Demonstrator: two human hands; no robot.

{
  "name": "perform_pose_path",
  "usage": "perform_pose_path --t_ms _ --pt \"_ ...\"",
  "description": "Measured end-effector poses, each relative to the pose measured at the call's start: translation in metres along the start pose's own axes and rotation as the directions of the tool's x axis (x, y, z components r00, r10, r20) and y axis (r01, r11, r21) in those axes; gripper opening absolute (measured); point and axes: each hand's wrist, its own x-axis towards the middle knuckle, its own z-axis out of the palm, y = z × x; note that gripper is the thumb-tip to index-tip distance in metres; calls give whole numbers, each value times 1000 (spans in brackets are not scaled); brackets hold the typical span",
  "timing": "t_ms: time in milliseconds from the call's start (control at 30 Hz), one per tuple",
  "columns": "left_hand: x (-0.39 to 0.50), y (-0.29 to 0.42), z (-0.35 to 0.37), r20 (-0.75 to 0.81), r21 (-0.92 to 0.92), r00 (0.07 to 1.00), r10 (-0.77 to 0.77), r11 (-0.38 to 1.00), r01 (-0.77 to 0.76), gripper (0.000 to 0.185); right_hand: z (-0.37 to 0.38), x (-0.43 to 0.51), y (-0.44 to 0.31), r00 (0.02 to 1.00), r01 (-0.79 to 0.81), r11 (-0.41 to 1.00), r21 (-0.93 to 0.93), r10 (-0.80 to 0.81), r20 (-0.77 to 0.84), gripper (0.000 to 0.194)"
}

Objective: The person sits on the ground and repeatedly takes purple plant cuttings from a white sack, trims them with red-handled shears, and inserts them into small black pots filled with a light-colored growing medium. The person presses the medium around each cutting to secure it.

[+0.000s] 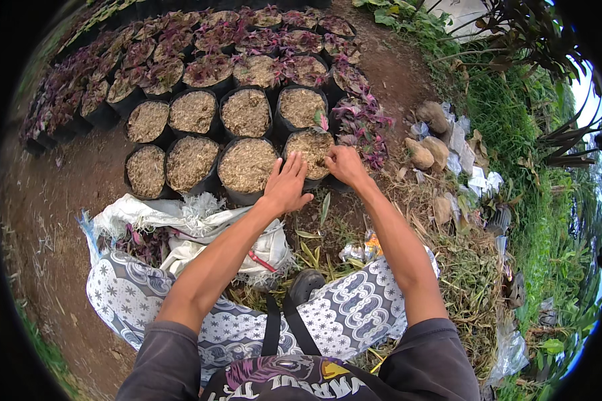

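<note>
My left hand [286, 183] lies palm down over the front left of a black grow bag, its fingertips on the bag's brown fibrous soil [308, 145] and its thumb apart. At the right side of that same soil is my right hand [348, 165], fingers curled down; whether anything is pinched in them is hidden. A small pink-and-green leafy cutting [322, 121] stands up at the bag's far edge. To the left, another filled bag [247, 165] shows bare soil. Purple-leaved plants [363, 125] crowd the bags just beyond my right hand.
Rows of planted bags [210, 67] extend behind. A white woven sack [145, 213] with purple cuttings [143, 245] inside lies before my knees, a red-handled tool [262, 261] on it. Stones [431, 150] and plastic litter [459, 145] lie at the right.
</note>
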Motion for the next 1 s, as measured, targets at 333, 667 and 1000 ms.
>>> perform_pose_path --t_ms 333,667,1000 --pt "-2 -7 4 -47 6 999 -10 1000 10 93 -24 18 -1 990 -103 986 -128 113 79 22" --pt "1 -3 2 -47 -4 999 -3 1000 3 92 10 7 10 967 45 983 -180 3 254 15" --pt "2 -2 0 -46 2 999 -8 1000 8 92 -7 3 -3 969 102 967 -233 -43 244 15"
